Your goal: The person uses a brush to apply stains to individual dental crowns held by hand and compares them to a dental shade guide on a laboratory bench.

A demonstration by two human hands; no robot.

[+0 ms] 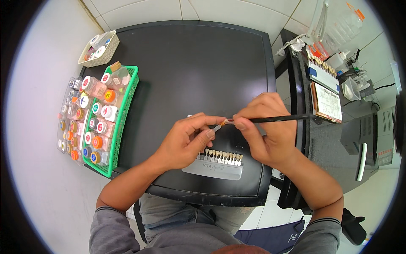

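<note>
1. A small tab [218, 126] is pinched between thumb and fingertips of the left hand [186, 142], which is curled closed around it above the near half of the worktop [190, 63].
2. A thin dark brush [275, 119] is held by the right hand [270, 135], closed on it in a pen-like grip; the handle runs out to the right past the worktop's edge.
3. The brush's orange tip is met with the upper end of the tab, right between the two hands; whether it truly touches cannot be told.
4. Just below the hands, a grey shade guide [215, 167] is seen lying on the worktop near its front edge, with a row of tooth-coloured tabs standing up from it. It is partly covered by both hands.
5. At the left edge of the worktop, a green basket [122, 122] is filled with small jars and bottles with coloured caps.
6. Left of the basket, a clear tray [63, 122] of smaller pots is placed.
7. At the far left corner, a white basket [111, 50] holds further jars.
8. To the right, well apart from the hands, a second bench [334, 139] is loaded with another shade guide [322, 70], a clipboard-like card [327, 102] and bottles.
</note>
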